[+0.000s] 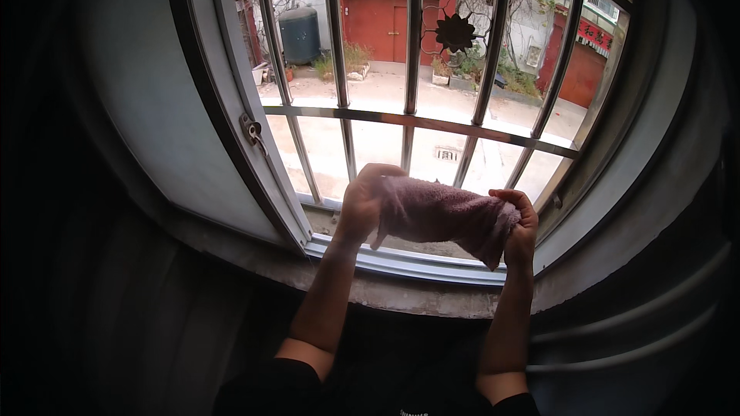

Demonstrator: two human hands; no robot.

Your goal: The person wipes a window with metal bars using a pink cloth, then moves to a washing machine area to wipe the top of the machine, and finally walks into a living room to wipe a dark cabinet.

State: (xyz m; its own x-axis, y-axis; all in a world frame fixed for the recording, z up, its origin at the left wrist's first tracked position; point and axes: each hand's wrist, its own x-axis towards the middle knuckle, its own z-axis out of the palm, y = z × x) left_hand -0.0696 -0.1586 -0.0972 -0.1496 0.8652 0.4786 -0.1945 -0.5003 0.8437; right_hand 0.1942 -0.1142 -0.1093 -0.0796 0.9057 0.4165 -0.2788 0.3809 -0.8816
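A pinkish-purple, fluffy cloth [442,211] is stretched between my two hands in front of the window opening. Its left end is in the grip of my left hand [363,205]. At the other end, my right hand [522,225] pinches the cloth, and a corner hangs down beside that hand. Behind and below the cloth run the metal window track [404,261] and the upright metal bars [413,40] of the window grille.
To the left stands a framed sliding window sash [156,86] with a metal latch [252,130]. A horizontal grille bar [439,123] crosses the opening. Below the track lies a worn sill [416,297]. Outside are red doors [376,29] and a dark tank [299,36].
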